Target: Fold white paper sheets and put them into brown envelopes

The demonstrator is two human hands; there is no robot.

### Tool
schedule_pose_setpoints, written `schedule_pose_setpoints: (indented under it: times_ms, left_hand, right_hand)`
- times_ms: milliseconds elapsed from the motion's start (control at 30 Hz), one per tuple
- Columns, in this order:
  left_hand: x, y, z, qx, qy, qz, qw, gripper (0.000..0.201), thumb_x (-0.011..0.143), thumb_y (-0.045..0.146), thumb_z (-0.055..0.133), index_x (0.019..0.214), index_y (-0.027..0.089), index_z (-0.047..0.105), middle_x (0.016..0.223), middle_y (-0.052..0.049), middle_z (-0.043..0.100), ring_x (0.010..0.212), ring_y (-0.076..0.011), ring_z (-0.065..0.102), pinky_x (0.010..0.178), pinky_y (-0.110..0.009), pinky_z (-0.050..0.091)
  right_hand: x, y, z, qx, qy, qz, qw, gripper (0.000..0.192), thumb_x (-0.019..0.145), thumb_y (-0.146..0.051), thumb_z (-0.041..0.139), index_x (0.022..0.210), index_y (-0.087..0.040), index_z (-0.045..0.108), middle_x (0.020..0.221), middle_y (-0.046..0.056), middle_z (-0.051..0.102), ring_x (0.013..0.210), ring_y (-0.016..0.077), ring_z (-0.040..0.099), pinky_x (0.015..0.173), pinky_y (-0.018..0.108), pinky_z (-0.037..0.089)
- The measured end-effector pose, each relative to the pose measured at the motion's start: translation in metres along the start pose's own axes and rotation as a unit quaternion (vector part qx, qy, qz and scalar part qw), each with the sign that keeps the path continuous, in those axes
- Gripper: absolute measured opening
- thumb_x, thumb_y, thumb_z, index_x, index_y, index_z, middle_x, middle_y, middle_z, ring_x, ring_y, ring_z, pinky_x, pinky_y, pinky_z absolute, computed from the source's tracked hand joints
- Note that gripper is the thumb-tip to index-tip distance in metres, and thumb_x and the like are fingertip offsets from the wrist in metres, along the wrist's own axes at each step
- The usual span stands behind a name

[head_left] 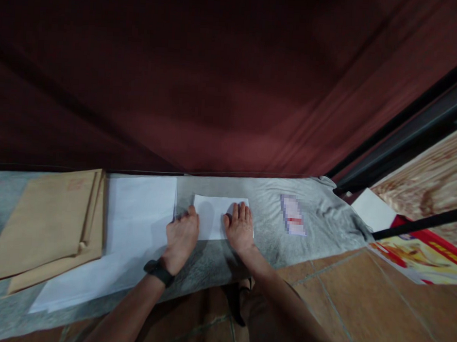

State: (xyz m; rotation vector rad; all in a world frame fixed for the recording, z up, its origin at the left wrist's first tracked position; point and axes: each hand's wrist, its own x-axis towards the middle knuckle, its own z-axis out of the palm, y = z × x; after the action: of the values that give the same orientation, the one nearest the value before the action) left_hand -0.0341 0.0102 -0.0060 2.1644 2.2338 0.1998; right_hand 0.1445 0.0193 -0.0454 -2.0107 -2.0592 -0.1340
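Note:
A small white folded sheet of paper (212, 219) lies flat on the grey cloth in front of me. My left hand (182, 235), with a dark band at the wrist, is closed at the left edge of this paper, its fingers curled and partly hidden. On the paper's right part, my right hand (240, 227) rests flat, palm down with fingers stretched out. Larger white sheets (140, 217) lie left of my left hand. Overlapping them, brown paper envelopes (51, 217) are stacked at the far left.
Grey cloth (265, 204) covers the long narrow surface. A slip with a blurred print (293, 215) lies to the right. Behind hangs a dark red curtain (217, 98). Black bars (409, 120), a colourful printed sheet (420, 252) and floor tiles (352, 292) are at right.

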Motion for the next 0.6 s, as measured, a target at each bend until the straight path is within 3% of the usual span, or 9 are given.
schedule_pose_setpoints:
  times_ms: [133, 267, 467, 600]
  left_hand:
    - [0.001, 0.007, -0.002, -0.016, 0.053, 0.053, 0.997, 0.044, 0.1, 0.023, 0.03, 0.13, 0.007, 0.058, 0.125, -0.024, 0.066, 0.118, -0.0338, 0.062, 0.099, -0.048, 0.048]
    - [-0.003, 0.02, 0.014, -0.074, 0.071, 0.172, 0.98, 0.05, 0.101, 0.026, 0.031, 0.145, 0.011, 0.05, 0.159, -0.015, 0.043, 0.149, -0.0299, 0.034, 0.12, -0.048, 0.031]
    - [-0.011, 0.031, 0.036, -0.073, 0.056, 0.202, 0.975, 0.053, 0.101, 0.028, 0.031, 0.15, 0.014, 0.046, 0.162, -0.013, 0.038, 0.153, -0.0283, 0.027, 0.125, -0.051, 0.023]
    - [-0.01, 0.028, 0.04, -0.049, 0.05, 0.215, 0.974, 0.054, 0.1, 0.023, 0.033, 0.152, 0.011, 0.042, 0.163, -0.015, 0.034, 0.154, -0.0305, 0.024, 0.125, -0.052, 0.022]
  right_hand:
    - [-0.001, 0.0, 0.005, 0.011, 0.017, -0.004, 1.0, 0.059, 0.102, -0.039, 0.049, 0.148, -0.001, 0.047, 0.154, 0.03, 0.041, 0.143, 0.0383, 0.04, 0.116, 0.055, 0.032]
    - [-0.002, 0.001, 0.008, 0.019, 0.048, -0.008, 0.999, 0.057, 0.103, -0.039, 0.047, 0.147, -0.004, 0.048, 0.153, 0.027, 0.045, 0.143, 0.0378, 0.041, 0.114, 0.056, 0.034]
    - [0.0, 0.001, 0.002, 0.025, 0.025, -0.004, 0.999, 0.055, 0.104, -0.035, 0.045, 0.147, -0.002, 0.048, 0.155, 0.028, 0.041, 0.145, 0.037, 0.038, 0.117, 0.054, 0.031]
    - [0.006, -0.009, -0.005, 0.075, 0.005, -0.045, 0.996, 0.053, 0.107, -0.033, 0.035, 0.152, -0.008, 0.044, 0.16, 0.02, 0.037, 0.15, 0.0303, 0.033, 0.12, 0.051, 0.029]
